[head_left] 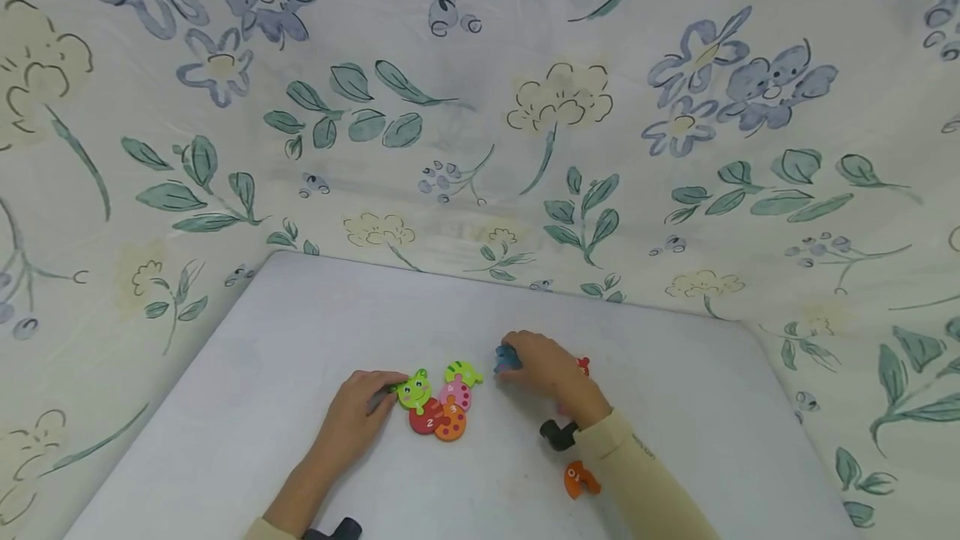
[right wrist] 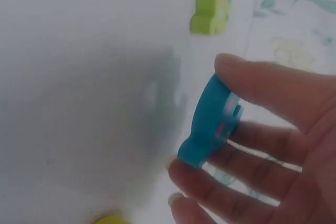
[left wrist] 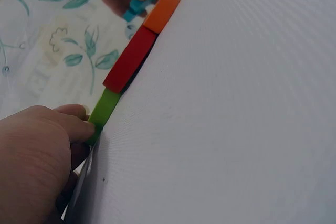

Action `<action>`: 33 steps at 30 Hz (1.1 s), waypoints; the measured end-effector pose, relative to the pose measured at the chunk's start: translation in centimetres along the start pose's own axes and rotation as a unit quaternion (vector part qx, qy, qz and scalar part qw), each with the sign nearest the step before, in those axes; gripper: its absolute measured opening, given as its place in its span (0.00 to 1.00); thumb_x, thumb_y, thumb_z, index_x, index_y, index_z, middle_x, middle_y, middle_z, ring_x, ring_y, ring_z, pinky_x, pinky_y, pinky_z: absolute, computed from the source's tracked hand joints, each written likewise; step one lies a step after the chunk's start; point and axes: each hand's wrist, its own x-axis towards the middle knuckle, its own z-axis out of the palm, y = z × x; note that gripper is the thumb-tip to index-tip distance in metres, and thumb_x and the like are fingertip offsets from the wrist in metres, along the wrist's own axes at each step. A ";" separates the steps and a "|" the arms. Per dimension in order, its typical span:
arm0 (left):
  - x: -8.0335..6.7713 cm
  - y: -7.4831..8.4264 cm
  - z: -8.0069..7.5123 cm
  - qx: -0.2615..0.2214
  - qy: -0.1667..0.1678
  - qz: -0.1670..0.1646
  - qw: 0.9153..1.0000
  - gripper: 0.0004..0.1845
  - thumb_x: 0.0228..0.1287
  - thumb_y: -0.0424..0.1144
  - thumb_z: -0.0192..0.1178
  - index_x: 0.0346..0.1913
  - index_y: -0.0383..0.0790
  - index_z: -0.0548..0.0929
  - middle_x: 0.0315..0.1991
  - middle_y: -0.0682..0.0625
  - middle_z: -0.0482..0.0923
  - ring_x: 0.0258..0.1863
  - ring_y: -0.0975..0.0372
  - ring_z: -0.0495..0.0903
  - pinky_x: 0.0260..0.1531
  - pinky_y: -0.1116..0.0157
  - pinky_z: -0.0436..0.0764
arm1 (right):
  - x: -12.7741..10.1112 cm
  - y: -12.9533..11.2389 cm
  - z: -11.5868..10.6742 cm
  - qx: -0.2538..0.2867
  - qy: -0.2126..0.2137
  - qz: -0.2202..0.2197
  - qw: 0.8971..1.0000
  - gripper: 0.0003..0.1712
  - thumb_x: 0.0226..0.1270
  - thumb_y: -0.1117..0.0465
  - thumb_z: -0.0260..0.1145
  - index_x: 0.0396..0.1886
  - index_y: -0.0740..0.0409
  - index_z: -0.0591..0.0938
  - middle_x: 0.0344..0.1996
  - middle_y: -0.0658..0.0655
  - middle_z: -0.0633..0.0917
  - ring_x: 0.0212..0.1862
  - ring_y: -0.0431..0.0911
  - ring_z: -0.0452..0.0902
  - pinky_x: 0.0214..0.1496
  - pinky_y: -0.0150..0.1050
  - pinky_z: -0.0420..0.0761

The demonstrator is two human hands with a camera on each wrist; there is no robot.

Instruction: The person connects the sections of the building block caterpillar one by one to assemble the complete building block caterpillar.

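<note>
Near the middle of the white table lies a curved chain of joined caterpillar puzzle pieces: a green smiling head piece (head_left: 415,392), a red piece (head_left: 426,419), an orange piece (head_left: 451,423), a pink piece (head_left: 456,395) and a striped green piece (head_left: 462,372). My left hand (head_left: 363,402) pinches the head piece's edge, at the chain's left end. To the right of the chain, my right hand (head_left: 546,367) grips a blue puzzle piece (right wrist: 211,119) between thumb and fingers, raised above the tabletop. That piece is apart from the striped green one.
A loose orange piece (head_left: 581,480) lies beside the right forearm. Partly hidden by that arm is a red piece (head_left: 583,366). A yellow thing (right wrist: 111,220) shows at the right wrist view's bottom edge. Floral cloth (head_left: 480,107) hangs behind the white table (head_left: 360,298).
</note>
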 end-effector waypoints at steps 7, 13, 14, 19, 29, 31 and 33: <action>0.0 0.0 0.0 -0.003 0.003 0.009 1.000 0.18 0.69 0.31 0.69 0.58 0.51 0.86 0.55 0.56 0.85 0.57 0.59 0.78 0.60 0.51 0.79 | -0.6 -1.4 0.7 -0.015 -0.008 -0.050 0.999 0.34 0.64 0.48 0.80 0.67 0.51 0.81 0.59 0.53 0.84 0.58 0.49 0.80 0.63 0.48 0.82; 0.1 0.0 0.0 -0.003 0.003 0.013 1.000 0.18 0.69 0.31 0.68 0.58 0.50 0.86 0.54 0.56 0.86 0.57 0.58 0.78 0.60 0.51 0.79 | -0.7 -2.1 1.7 -0.031 -0.005 -0.063 0.998 0.33 0.64 0.48 0.80 0.66 0.52 0.82 0.57 0.53 0.84 0.56 0.48 0.80 0.62 0.45 0.83; 0.1 0.1 0.0 -0.003 0.003 0.014 1.000 0.18 0.69 0.31 0.68 0.58 0.50 0.86 0.54 0.55 0.86 0.57 0.58 0.78 0.60 0.51 0.79 | -0.7 -2.2 1.8 -0.037 -0.003 -0.064 0.997 0.33 0.64 0.48 0.79 0.67 0.52 0.82 0.57 0.53 0.84 0.56 0.47 0.80 0.62 0.45 0.83; 0.1 0.1 -0.1 -0.002 0.001 0.012 1.000 0.18 0.69 0.31 0.68 0.59 0.49 0.86 0.55 0.55 0.86 0.57 0.58 0.78 0.60 0.51 0.79 | -0.5 -2.5 2.3 -0.054 0.005 -0.077 0.996 0.34 0.64 0.46 0.79 0.67 0.50 0.82 0.56 0.52 0.83 0.55 0.46 0.79 0.62 0.43 0.82; 0.0 -0.1 0.0 -0.005 0.003 0.013 1.000 0.18 0.69 0.31 0.68 0.59 0.49 0.86 0.55 0.55 0.85 0.56 0.59 0.78 0.59 0.51 0.80 | -0.7 -2.3 2.5 -0.044 0.011 -0.077 0.996 0.33 0.64 0.47 0.79 0.66 0.50 0.82 0.56 0.52 0.83 0.54 0.46 0.79 0.62 0.43 0.83; 0.0 -0.2 0.1 -0.004 0.003 0.014 1.000 0.18 0.69 0.31 0.68 0.59 0.49 0.86 0.55 0.55 0.86 0.56 0.59 0.78 0.59 0.51 0.80 | -0.7 -2.3 2.5 -0.045 0.012 -0.076 0.996 0.33 0.64 0.47 0.79 0.66 0.50 0.82 0.56 0.52 0.83 0.54 0.46 0.79 0.62 0.43 0.82; 0.0 -0.3 0.1 -0.004 0.004 0.014 1.000 0.18 0.69 0.31 0.68 0.59 0.49 0.86 0.55 0.55 0.86 0.56 0.59 0.78 0.59 0.51 0.80 | -0.8 -2.3 2.4 -0.043 0.012 -0.078 0.996 0.33 0.64 0.47 0.79 0.66 0.50 0.82 0.56 0.52 0.83 0.54 0.46 0.79 0.62 0.44 0.82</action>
